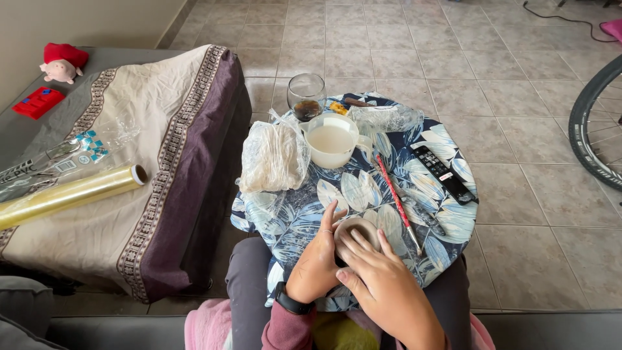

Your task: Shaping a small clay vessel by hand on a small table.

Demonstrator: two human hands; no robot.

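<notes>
Beige and smooth, a small round bowl (pixel 357 234) sits on the near edge of a round table (pixel 447 223) covered in a blue leaf-print cloth, on the person's lap side. Its surface looks taut and slightly glossy, possibly wrapped in clear film, though the view is too small to be sure. The left hand (pixel 317 262) curls around the bowl's left side, fingers bent and touching its wall; a dark watch (pixel 289 301) sits on that wrist. The right hand (pixel 382 282) lies flat over the bowl's top and near side, fingers nearly straight and pressed against it.

Further back on the table stand a white jug of pale liquid (pixel 332 140), a glass with dark drink (pixel 306 97), a plastic bag of flat breads (pixel 272 159), a red-handled tool (pixel 395 198) and a black remote (pixel 444 174). To the left, a bed with a cream and purple cover (pixel 175 149) carries a roll of cling film (pixel 71 194). The floor is pale tile (pixel 518 84), with a bicycle wheel (pixel 593 136) at the right
</notes>
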